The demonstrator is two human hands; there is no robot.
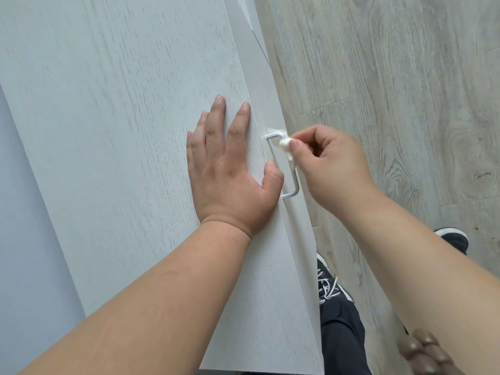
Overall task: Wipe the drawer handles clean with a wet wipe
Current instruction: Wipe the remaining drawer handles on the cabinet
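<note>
The left hand (230,169) lies flat on the top of the pale wood-grain cabinet (121,131), fingers straight and spread, palm down, gripping nothing. Its thumb hangs over the front edge and sits just beside the white drawer handle (293,185), whether touching it or not cannot be told.

The right hand (332,169) has its fingers curled and pinches a small bunched white wet wipe (284,143) between thumb and fingertips. The wipe is pressed against the upper end of the handle, near the bend where the bar turns in toward the drawer front (295,226). A bit of the wipe trails down along the bar under the fingers.

The handle is a thin white U-shaped bar fixed to the drawer front, and both of its bends show. Both forearms are bare.

No writing, brand or label can be read on the wipe, the handle or the cabinet.

Below the cabinet is grey wood-look flooring (392,90). 2 dark shoes show there: the near shoe (328,282) with white laces, beside the cabinet's lower edge, and the far shoe (454,239) further right. A dark trouser leg (341,339) runs down from the laced shoe. At the lower right corner sits a blurred brown shape that cannot be made out.
</note>
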